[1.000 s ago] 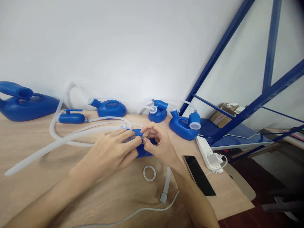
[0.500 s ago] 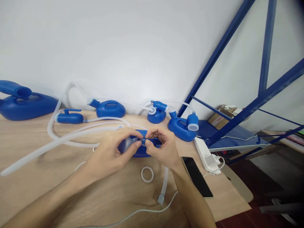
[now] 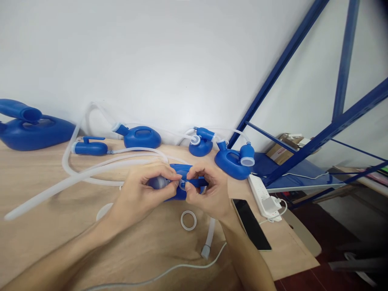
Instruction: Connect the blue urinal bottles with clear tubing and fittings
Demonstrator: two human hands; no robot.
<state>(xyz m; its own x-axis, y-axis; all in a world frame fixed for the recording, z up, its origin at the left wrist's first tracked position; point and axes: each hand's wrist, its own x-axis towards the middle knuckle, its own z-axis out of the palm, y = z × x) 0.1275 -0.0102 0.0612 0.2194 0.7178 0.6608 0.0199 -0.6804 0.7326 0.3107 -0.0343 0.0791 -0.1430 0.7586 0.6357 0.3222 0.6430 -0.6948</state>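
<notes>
A blue urinal bottle (image 3: 182, 169) lies in front of me, partly hidden under both hands. Between my fingertips is a small translucent ring (image 3: 182, 184) with a blue bit in its middle; it looks like the end of a cap strap. My left hand (image 3: 138, 194) is closed, thumb and forefinger pinching the ring's left side. Under its fingers shows the bottle's translucent cap (image 3: 158, 182). My right hand (image 3: 210, 190) is closed too, pinching the ring's right side beside the bottle's blue handle. Nearer me lies a loose white ring (image 3: 188, 220) on the wooden table (image 3: 145, 258).
Blue urinal bottles with tubes stand along the wall, including one bottle (image 3: 142, 138) and another (image 3: 232, 162). A clear hose (image 3: 45, 195) stretches left. At right are a phone (image 3: 251, 224), a power strip (image 3: 263, 198) and a blue rack (image 3: 285, 52). A tube end (image 3: 207, 242) and cable (image 3: 182, 266) lie nearer.
The small translucent ring now shows more plainly between my fingertips. My fingers have shifted slightly around it. The whole view has moved a little.
</notes>
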